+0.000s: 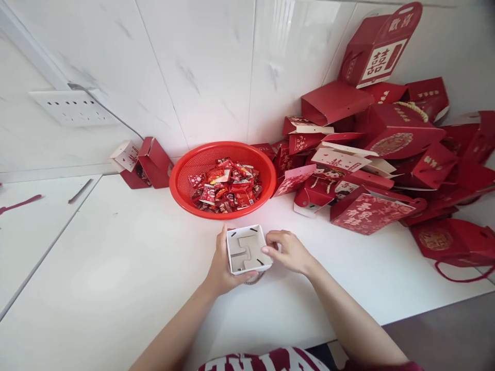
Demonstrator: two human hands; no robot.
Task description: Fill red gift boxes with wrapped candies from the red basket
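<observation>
White tabletop (96, 268), basket (197, 166) beyond box (253, 248)

Before you, grey-veined white wall tiles (216, 67) along the far edge of your table (96, 268), socket panel (73, 109) above that edge's left part

**Basket (197, 162) Stands Between Boxes at Wall (216, 67)**

Packets (232, 188) lie in the basket, which stands near the back of a table (116, 268). Just beside it on the left stands a pair of boxes (155, 162), to the right of and below a socket panel (77, 111) on the wall. To the basket's right spreads a heap of boxes (386, 139), the topmost box (377, 51) at its back. In front of the basket, a single box (247, 250) sits between the left hand (224, 263) and right hand (288, 251).
</observation>
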